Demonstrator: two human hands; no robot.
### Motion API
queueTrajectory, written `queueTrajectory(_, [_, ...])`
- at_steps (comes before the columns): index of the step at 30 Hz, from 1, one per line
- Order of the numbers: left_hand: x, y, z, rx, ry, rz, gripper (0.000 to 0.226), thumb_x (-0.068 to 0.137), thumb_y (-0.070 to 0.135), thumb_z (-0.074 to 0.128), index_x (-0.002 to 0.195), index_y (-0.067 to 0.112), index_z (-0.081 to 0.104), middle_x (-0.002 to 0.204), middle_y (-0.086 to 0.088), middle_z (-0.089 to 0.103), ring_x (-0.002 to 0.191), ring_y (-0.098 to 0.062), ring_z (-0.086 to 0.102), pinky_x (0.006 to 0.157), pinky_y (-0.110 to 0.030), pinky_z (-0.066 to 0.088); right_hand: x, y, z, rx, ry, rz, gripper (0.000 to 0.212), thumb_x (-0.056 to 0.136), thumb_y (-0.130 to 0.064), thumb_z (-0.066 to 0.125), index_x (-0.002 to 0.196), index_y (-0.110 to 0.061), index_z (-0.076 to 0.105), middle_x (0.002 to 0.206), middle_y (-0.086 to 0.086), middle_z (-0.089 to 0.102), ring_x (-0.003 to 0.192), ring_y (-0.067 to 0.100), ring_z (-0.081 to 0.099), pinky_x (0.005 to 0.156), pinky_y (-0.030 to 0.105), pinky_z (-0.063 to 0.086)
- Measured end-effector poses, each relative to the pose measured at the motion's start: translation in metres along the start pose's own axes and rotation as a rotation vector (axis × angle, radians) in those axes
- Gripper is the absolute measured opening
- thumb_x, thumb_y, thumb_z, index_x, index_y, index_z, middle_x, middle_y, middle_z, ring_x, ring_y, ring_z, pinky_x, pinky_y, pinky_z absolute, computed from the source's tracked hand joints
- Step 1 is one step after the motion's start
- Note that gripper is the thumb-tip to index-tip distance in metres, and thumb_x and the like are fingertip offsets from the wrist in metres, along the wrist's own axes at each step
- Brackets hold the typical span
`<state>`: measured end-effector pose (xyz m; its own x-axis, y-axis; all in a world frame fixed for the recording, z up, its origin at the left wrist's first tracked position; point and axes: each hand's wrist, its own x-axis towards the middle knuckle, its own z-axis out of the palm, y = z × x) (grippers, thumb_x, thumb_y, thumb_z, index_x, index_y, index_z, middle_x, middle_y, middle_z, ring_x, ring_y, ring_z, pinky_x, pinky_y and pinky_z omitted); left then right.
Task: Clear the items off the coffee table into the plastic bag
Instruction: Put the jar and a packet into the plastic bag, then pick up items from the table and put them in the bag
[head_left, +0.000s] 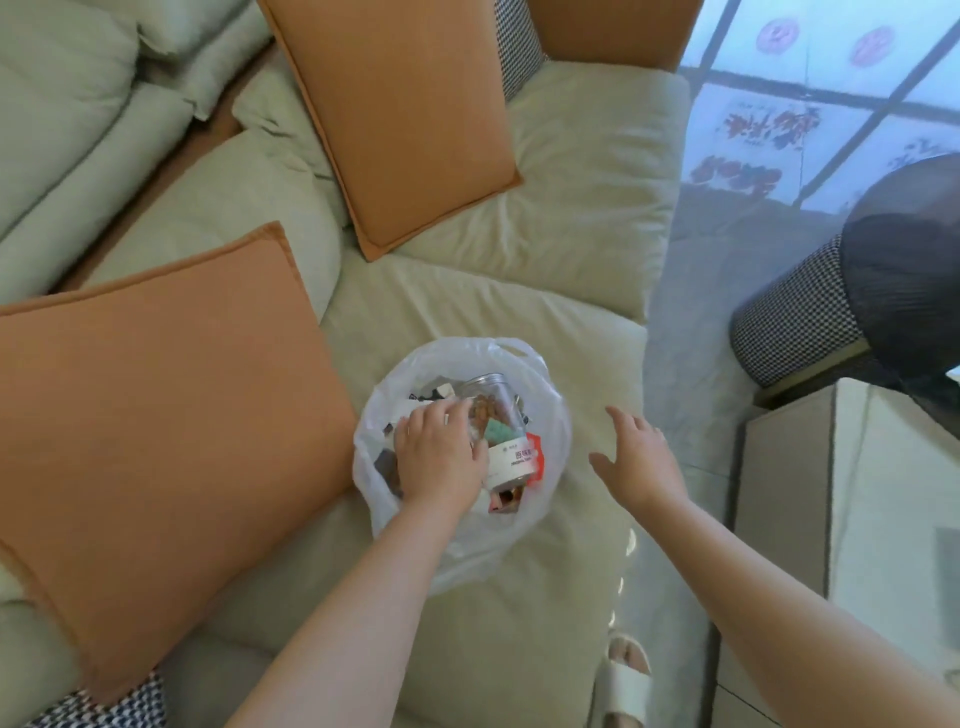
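Note:
A white translucent plastic bag (540, 400) sits open on the pale green sofa seat, holding a clear jar (498, 410) with a white label and several small wrappers. My left hand (441, 457) reaches down into the bag's mouth, fingers resting on the jar and the items beside it; whether it grips anything is unclear. My right hand (641, 457) hovers just right of the bag with fingers spread, holding nothing. The coffee table (852, 493), white with a glass top, stands at the right edge.
Two orange cushions (161, 431) (395, 119) lie on the sofa to the left and behind the bag. A checkered stool (800, 317) and a dark mesh object (909, 270) stand at the right. My slippered foot (626, 680) rests on the glossy floor.

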<state>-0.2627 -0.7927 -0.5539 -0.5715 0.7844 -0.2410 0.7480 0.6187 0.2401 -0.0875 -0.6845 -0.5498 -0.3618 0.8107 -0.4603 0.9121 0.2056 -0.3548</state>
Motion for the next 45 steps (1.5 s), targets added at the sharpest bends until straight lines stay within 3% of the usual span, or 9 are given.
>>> queueTrajectory(8, [-0.025,0.112,0.033,0.020,-0.239,0.239,0.054,0.091,0.043,0.049,0.140,0.025,0.040,0.138,-0.001,0.048,0.131,-0.022,0.040,0.107,-0.036,0.034,-0.047,0.100,-0.034,-0.063,0.024,0.135,0.053,0.094,-0.030,0.050,0.143,-0.020,0.033,0.143,0.004,0.043,0.132,0.025,0.039,0.107,0.040,0.035])
queueTrajectory(16, [-0.093,0.218,0.082,0.077,-0.495,0.366,0.043,0.091,0.046,0.049,0.126,0.023,0.056,0.124,-0.004,0.061,0.116,-0.025,0.056,0.094,-0.035,0.046,-0.118,0.224,-0.032,0.003,0.027,0.297,0.044,0.094,-0.030,0.045,0.136,-0.020,0.043,0.135,0.002,0.051,0.123,0.024,0.048,0.097,0.036,0.039])
queueTrajectory(21, [-0.153,0.278,0.113,0.165,-0.536,0.503,0.039,0.093,0.046,0.046,0.125,0.024,0.056,0.121,0.001,0.061,0.115,-0.021,0.057,0.088,-0.032,0.044,-0.176,0.302,-0.027,0.090,0.051,0.406,0.037,0.094,-0.028,0.046,0.129,-0.020,0.050,0.126,0.002,0.058,0.117,0.024,0.052,0.095,0.037,0.039])
queueTrajectory(30, [-0.263,0.378,0.168,0.300,-0.633,0.665,0.035,0.092,0.045,0.044,0.113,0.023,0.063,0.111,0.001,0.066,0.109,-0.022,0.060,0.086,-0.033,0.048,-0.278,0.443,-0.017,0.184,0.098,0.600,0.039,0.093,-0.031,0.047,0.131,-0.022,0.050,0.126,0.001,0.060,0.117,0.022,0.054,0.094,0.038,0.042])
queueTrajectory(33, [-0.292,0.404,0.192,0.326,-0.670,0.706,0.039,0.093,0.047,0.043,0.121,0.025,0.059,0.117,0.004,0.064,0.113,-0.020,0.058,0.087,-0.032,0.047,-0.306,0.483,-0.010,0.213,0.111,0.671,0.039,0.094,-0.031,0.046,0.132,-0.022,0.049,0.128,0.000,0.058,0.119,0.021,0.053,0.095,0.038,0.040])
queueTrajectory(36, [-0.315,0.425,0.214,0.360,-0.692,0.762,0.045,0.095,0.051,0.040,0.128,0.025,0.055,0.123,0.004,0.061,0.115,-0.017,0.056,0.088,-0.031,0.046,-0.330,0.516,-0.001,0.240,0.107,0.733,0.039,0.095,-0.031,0.044,0.132,-0.021,0.049,0.128,0.000,0.058,0.118,0.021,0.052,0.095,0.037,0.040])
queueTrajectory(45, [-0.344,0.485,0.268,0.488,-0.760,0.890,0.046,0.094,0.054,0.037,0.123,0.024,0.058,0.118,0.004,0.062,0.109,-0.018,0.058,0.086,-0.031,0.048,-0.364,0.585,0.019,0.369,0.112,0.914,0.039,0.096,-0.030,0.042,0.132,-0.018,0.050,0.131,0.003,0.053,0.119,0.022,0.050,0.093,0.034,0.043])
